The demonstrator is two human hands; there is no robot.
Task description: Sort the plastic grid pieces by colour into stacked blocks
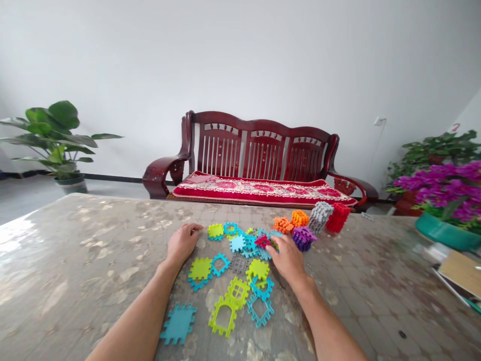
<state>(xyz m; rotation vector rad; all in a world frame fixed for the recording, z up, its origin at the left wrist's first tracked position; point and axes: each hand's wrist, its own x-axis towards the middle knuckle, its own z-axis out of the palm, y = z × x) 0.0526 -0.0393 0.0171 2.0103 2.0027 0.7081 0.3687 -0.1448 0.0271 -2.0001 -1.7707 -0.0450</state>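
Note:
My left hand (183, 243) rests on the tabletop with its fingers stretched out and nothing in them. Just right of its fingertips lies a lime-green interlocking tile (215, 230). My right hand (288, 256) is at the right side of a loose pile of tiles, its thumb and forefinger closed at the edge of a crimson tile (262, 241). Around that tile are light blue tiles (237, 244). Nearer to me, between my forearms, lie a grey window tile (239, 263), a green window tile (238, 292), a green arch tile (223, 316) and a blue frame tile (260, 310).
Beyond my right hand stand stacks of orange (299, 218), purple (303, 238), grey (320, 217) and red tiles (338, 217). A solid blue tile (178, 323) lies by my left forearm. A flower pot (447, 233) stands far right; a wooden bench (263, 150) is behind the table (112, 240).

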